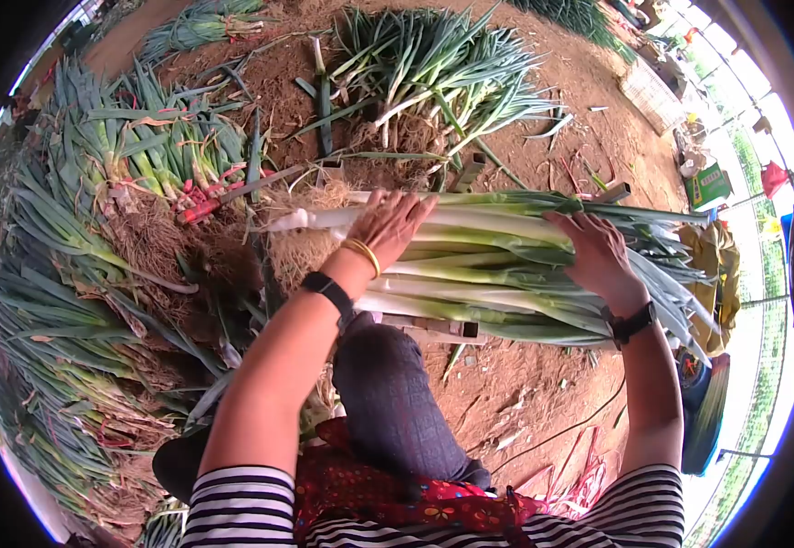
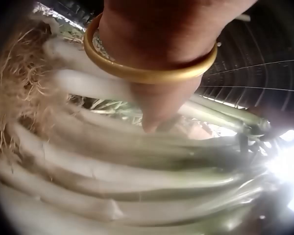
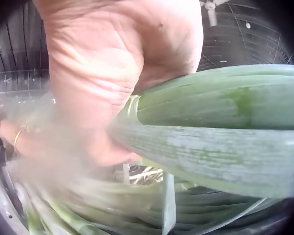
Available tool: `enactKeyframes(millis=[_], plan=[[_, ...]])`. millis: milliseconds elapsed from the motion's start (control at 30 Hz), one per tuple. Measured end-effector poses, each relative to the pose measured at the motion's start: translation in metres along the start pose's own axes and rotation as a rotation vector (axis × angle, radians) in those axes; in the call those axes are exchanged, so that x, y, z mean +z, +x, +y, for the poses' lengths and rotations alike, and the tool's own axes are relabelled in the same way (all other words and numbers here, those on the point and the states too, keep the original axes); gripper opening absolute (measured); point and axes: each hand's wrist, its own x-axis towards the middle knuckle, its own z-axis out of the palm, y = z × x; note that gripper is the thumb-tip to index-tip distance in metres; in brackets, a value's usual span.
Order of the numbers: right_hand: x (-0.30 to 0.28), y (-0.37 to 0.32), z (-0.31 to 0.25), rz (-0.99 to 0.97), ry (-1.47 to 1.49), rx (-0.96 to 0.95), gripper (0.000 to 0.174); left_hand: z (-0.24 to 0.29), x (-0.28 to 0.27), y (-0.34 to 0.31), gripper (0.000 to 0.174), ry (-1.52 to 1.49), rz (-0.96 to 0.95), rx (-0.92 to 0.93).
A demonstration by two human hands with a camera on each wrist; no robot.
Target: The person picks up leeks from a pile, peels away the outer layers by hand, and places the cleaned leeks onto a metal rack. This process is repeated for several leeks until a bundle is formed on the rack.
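A bundle of long leeks lies across in front of me, white root ends left and green leaves right. My left hand holds a thick leek at the bundle's far side, near its white root end. In the left wrist view the thumb comes down in front of the white stalk. Farther along, my right hand grips the same leek at its green part. The right wrist view has the palm over broad green leaves and the thumb against them.
Piles of leeks with tangled roots fill the left side, some tied with red strips. Another leek heap lies beyond the bundle. Under the bundle, part of a metal frame shows. A green box stands at the right.
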Motion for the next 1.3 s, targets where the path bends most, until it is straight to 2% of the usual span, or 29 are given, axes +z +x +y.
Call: enactKeyframes(millis=[33,100,133,167,233,267,367,400,433,500,533,600,633,667,700,733,767,833,867,900,967,1033,1067,1100,1133,1167,1233,1267,1300], plan=[[0.014,0.011,0.006,-0.002,0.003,-0.004,0.076,-0.001,0.017,0.0,0.065,0.012,-0.025,-0.037],[0.046,0.03,0.014,-0.113,-0.024,-0.068,0.074,0.0,0.055,-0.012,0.069,-0.066,-0.092,-0.119],[0.053,0.039,0.011,-0.257,-0.024,-0.032,0.071,0.001,0.067,-0.021,0.07,-0.087,-0.117,-0.147],[0.062,0.043,0.012,-0.267,-0.023,-0.037,0.071,0.001,0.08,-0.026,0.071,-0.109,-0.141,-0.174],[0.072,0.048,0.007,-0.294,0.132,-0.045,0.073,0.001,0.084,-0.026,0.071,-0.167,-0.143,-0.211],[0.067,0.049,0.011,-0.323,0.261,0.005,0.064,0.003,0.085,-0.027,0.072,-0.218,-0.137,-0.247],[0.051,0.048,0.02,-0.402,0.373,0.121,0.056,0.003,0.077,-0.022,0.072,-0.261,-0.124,-0.21],[0.05,0.045,0.027,-0.325,0.172,0.096,0.043,0.003,0.078,-0.02,0.072,-0.227,-0.093,-0.188],[0.05,0.044,0.031,-0.329,0.169,0.095,0.043,0.003,0.079,-0.019,0.072,-0.232,-0.093,-0.19],[0.04,0.041,0.037,-0.37,0.071,0.061,0.036,0.002,0.081,-0.013,0.069,-0.373,-0.342,-0.217],[0.04,0.039,0.033,-0.147,0.052,-0.078,0.034,0.003,0.086,-0.013,0.063,-0.341,-0.257,-0.217],[0.054,0.053,0.015,0.071,0.157,-0.19,0.037,0.003,0.09,-0.016,0.059,-0.331,-0.188,-0.195],[0.063,0.061,0.006,0.072,0.294,-0.312,0.036,0.004,0.089,-0.018,0.055,-0.307,-0.127,-0.191],[0.071,0.07,-0.01,-0.027,0.379,-0.292,0.033,0.005,0.08,-0.021,0.053,-0.291,-0.103,-0.195],[0.089,0.082,-0.018,-0.084,0.366,-0.405,0.033,0.005,0.071,-0.024,0.051,-0.268,-0.077,-0.204],[0.095,0.087,-0.028,-0.336,0.327,-0.163,0.035,0.004,0.071,-0.029,0.048,-0.272,-0.068,-0.227],[0.093,0.09,-0.03,-0.329,0.326,-0.153,0.035,0.004,0.071,-0.034,0.048,-0.27,-0.063,-0.216],[0.076,0.098,-0.033,-0.521,0.224,-0.071,0.038,0.003,0.067,-0.042,0.046,-0.282,-0.007,-0.247],[0.057,0.093,-0.029,-0.467,0.023,-0.217,0.04,0.004,0.067,-0.042,0.044,-0.295,0.003,-0.271],[0.034,0.092,-0.026,-0.468,0.016,-0.216,0.04,0.003,0.064,-0.041,0.044,-0.299,0.008,-0.272],[0.001,0.09,-0.015,-0.76,-0.291,-0.055,0.038,0.001,0.057,-0.038,0.042,-0.342,-0.085,-0.337],[0.048,0.047,0.066,-0.299,0.228,-0.321,0.035,0.001,0.06,-0.034,0.041,-0.315,-0.007,-0.335],[0.042,0.041,0.074,-0.304,0.223,-0.328,0.035,0.0,0.055,-0.029,0.041,-0.281,-0.042,-0.291],[0.033,0.034,0.078,-0.445,0.295,-0.087,0.032,0.001,0.05,-0.024,0.041,-0.246,-0.079,-0.241],[0.019,0.029,0.075,-0.581,0.364,0.16,0.03,0.004,0.048,-0.018,0.038,-0.266,-0.016,-0.212],[0.006,0.025,0.069,-0.583,0.365,0.159,0.03,0.009,0.045,-0.011,0.038,-0.267,-0.019,-0.212],[-0.031,0.021,0.044,-0.014,-0.035,-0.039,0.022,0.017,0.035,0.002,0.041,-0.273,0.028,-0.231],[-0.043,0.018,0.05,0.038,-0.162,-0.003,0.02,0.013,0.035,0.01,0.042,-0.341,-0.01,-0.236],[-0.052,0.017,0.062,0.086,-0.289,0.031,0.019,0.009,0.03,0.012,0.043,-0.311,0.092,-0.22]])
